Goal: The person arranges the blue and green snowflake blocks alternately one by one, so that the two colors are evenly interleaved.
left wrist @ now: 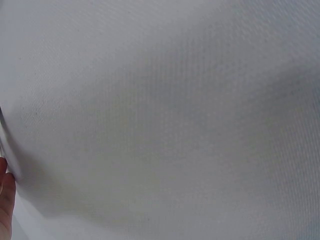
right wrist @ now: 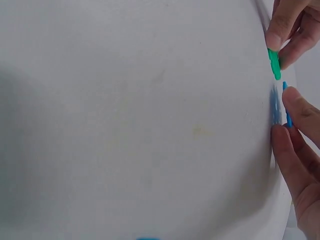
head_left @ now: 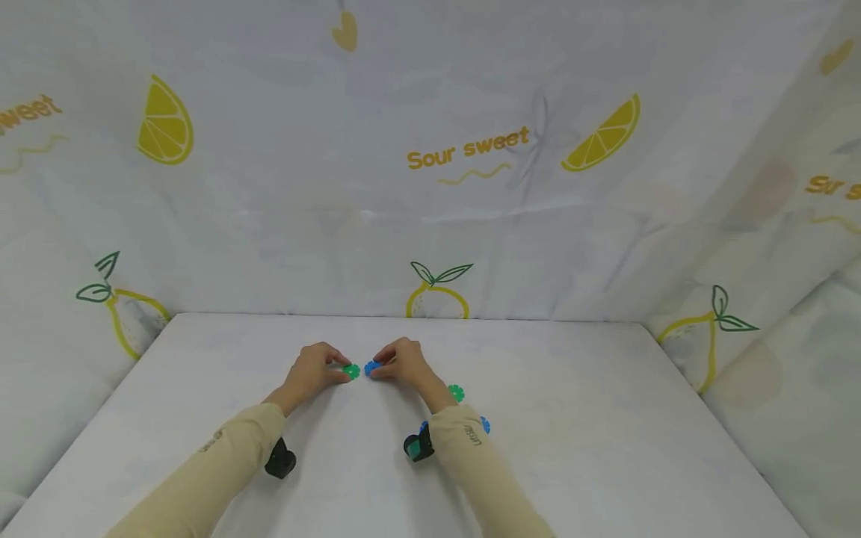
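Note:
My left hand (head_left: pixel 315 372) pinches a green snowflake disc (head_left: pixel 352 371) between thumb and fingers. Facing it, my right hand (head_left: pixel 402 363) pinches a blue snowflake disc (head_left: pixel 372 368). A small gap separates the two notched discs. In the right wrist view the green disc (right wrist: pixel 274 64) and the blue disc (right wrist: pixel 287 107) both stand nearly edge-on, close over the white table. Only some fingertips (left wrist: pixel 7 197) of the left hand show at the left wrist view's edge; its disc is out of that picture.
Another green disc (head_left: pixel 457 392) lies right of the right forearm. A blue disc (head_left: pixel 486 425) shows beside the right sleeve, and another blue piece (head_left: pixel 423 427) is mostly hidden by the wrist camera (head_left: pixel 418 445). The white table (head_left: pixel 592 418) meets a lemon-print cloth (head_left: pixel 269 246) behind.

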Tool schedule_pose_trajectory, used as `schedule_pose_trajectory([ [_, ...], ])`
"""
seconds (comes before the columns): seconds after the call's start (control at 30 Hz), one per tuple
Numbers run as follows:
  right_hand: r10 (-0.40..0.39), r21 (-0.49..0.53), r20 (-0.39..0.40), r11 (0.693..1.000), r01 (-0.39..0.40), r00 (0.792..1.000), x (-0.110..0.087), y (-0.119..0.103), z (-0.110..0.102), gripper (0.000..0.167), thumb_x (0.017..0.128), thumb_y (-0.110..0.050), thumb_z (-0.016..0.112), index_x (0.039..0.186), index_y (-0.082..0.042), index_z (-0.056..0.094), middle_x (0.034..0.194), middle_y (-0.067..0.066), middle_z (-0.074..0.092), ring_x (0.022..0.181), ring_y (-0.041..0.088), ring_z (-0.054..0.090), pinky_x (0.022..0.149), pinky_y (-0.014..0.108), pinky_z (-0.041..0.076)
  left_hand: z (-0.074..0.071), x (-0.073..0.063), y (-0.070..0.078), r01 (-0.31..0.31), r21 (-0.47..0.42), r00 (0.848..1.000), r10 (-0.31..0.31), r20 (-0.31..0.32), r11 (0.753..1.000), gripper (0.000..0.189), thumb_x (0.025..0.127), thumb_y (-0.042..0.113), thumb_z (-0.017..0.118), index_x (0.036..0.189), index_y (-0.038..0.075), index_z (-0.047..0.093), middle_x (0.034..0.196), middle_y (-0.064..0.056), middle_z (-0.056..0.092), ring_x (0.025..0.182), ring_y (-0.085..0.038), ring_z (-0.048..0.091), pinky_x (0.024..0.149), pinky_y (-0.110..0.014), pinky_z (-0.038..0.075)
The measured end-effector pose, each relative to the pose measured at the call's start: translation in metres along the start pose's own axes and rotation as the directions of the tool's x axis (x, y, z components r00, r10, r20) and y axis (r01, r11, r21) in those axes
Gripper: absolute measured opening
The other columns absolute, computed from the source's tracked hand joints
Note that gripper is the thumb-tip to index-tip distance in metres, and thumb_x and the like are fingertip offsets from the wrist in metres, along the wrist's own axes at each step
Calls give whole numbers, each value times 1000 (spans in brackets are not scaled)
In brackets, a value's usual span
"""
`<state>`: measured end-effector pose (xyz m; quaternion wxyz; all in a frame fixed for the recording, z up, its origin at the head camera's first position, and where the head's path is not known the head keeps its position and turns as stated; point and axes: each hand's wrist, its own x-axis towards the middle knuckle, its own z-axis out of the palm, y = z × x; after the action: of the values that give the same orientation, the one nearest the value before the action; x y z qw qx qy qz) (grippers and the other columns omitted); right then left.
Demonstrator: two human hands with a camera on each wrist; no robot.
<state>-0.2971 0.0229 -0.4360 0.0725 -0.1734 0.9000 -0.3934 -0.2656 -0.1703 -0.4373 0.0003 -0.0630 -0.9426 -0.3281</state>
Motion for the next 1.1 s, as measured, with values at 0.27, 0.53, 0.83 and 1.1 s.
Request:
schedule_pose_trajectory([
  [0.27,48,-54,16,997,-47,999,0,-8,1,26,75,-7,82,99,-1,74,96,9,72,82,16,65,75,25,52,1,0,3,-18,-4,1000,18,-1,1000,18,79,7,77,96,2,74,109,-18,63,104,-36,57,87,-49,49],
  [0.53,46,-79,13,996,-45,999,2,-9,1,20,76,-5,80,94,0,74,91,8,71,84,18,63,75,27,53,-1,2,5,-4,20,1000,3,8,1000,19,78,7,78,95,2,74,105,-15,64,101,-33,56,85,-47,49],
  [0.83,30,-82,15,996,-29,999,5,-10,5,19,75,-2,80,94,0,74,91,8,72,84,18,65,75,26,53,-4,6,5,-44,73,998,41,42,996,18,77,8,80,94,3,74,103,-13,65,97,-30,58,83,-45,50],
  [1.1,64,-82,25,995,-62,998,6,-13,6,18,77,-3,79,94,-2,74,90,7,71,85,17,63,77,27,53,-7,8,6,-54,102,997,47,69,993,20,77,9,79,95,3,74,99,-11,67,94,-27,60,85,-45,50],
])
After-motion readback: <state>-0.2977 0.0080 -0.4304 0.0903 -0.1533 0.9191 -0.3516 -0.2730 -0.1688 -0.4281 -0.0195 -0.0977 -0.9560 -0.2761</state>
